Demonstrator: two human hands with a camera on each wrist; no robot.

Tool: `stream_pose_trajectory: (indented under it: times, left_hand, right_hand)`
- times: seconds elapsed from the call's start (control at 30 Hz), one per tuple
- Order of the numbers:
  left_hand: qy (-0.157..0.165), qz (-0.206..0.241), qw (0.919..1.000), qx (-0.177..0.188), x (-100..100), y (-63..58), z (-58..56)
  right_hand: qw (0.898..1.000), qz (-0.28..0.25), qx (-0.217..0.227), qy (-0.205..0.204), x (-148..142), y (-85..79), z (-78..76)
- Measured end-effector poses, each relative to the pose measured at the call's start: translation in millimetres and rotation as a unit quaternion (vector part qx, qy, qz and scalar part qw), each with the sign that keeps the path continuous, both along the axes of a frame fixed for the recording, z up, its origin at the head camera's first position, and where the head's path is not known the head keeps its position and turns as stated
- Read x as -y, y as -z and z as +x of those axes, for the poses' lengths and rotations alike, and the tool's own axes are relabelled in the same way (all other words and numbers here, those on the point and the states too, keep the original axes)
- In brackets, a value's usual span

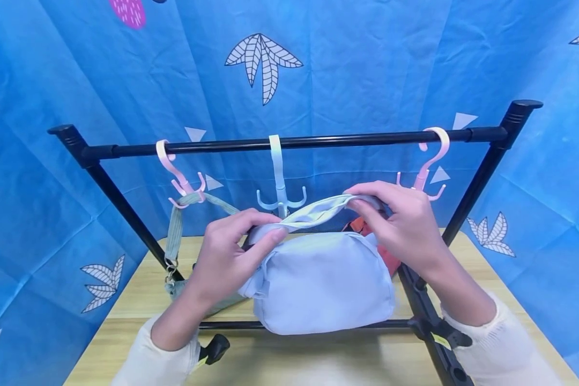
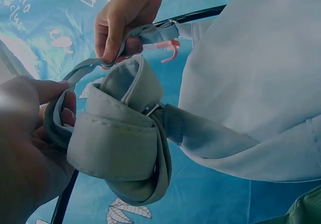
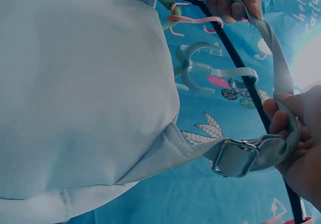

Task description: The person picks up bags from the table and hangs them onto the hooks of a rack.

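While pinching the strap (image 1: pixel 318 211) with left hand (image 1: pixel 230 249) and right hand (image 1: pixel 407 225), holds the bag (image 1: pixel 325 284) before the rail (image 1: pixel 338 141), over the counter (image 1: pixel 477 260). Looks soft, light and floppy; seems best held by the strap, with grips well apart.

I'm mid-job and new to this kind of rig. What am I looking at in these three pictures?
No machine here: you see a person's bare left hand and right hand. The wide picture comes from a camera on the head, looking forward and down; the other two come from cameras on the left and right wrists. Both hands pinch the strap of a blue bag. A rack stands on the table, carrying a blue hook, a right pink hook and a left pink hook, where a green strap hangs.
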State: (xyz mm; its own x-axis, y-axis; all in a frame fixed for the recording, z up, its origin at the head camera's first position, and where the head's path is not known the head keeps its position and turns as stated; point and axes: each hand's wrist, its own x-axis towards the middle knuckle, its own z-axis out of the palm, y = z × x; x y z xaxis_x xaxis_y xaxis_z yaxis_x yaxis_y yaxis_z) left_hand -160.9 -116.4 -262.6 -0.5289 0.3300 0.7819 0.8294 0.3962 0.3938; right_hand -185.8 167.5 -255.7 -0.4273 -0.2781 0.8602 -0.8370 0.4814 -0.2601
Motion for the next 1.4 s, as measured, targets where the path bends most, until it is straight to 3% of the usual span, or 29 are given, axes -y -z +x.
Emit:
stream_pose_trajectory:
  times: [0.2,0.6,0.83,1.17,1.4]
  left_hand:
    - [-0.018,0.011,0.9996,-0.017,5.8,-3.6,-3.4]
    - [-0.071,0.006,0.9973,-0.019,12.8,-10.4,-14.6]
    - [-0.094,0.004,0.9949,-0.036,13.6,-9.5,-22.4]
    - [-0.117,-0.023,0.9880,-0.099,15.2,-3.7,-29.4]
    - [-0.126,-0.026,0.9861,-0.105,16.3,-0.4,-31.8]
  right_hand:
    - [0.999,-0.018,0.010,-0.031,7.5,0.4,-10.4]
    - [0.998,-0.026,0.046,-0.028,22.9,-2.2,-35.8]
    - [0.998,-0.032,0.043,-0.031,30.8,2.4,-54.0]
    - [0.998,-0.043,0.021,-0.048,41.6,10.5,-74.6]
    - [0.996,-0.054,0.046,-0.056,46.5,15.8,-81.0]
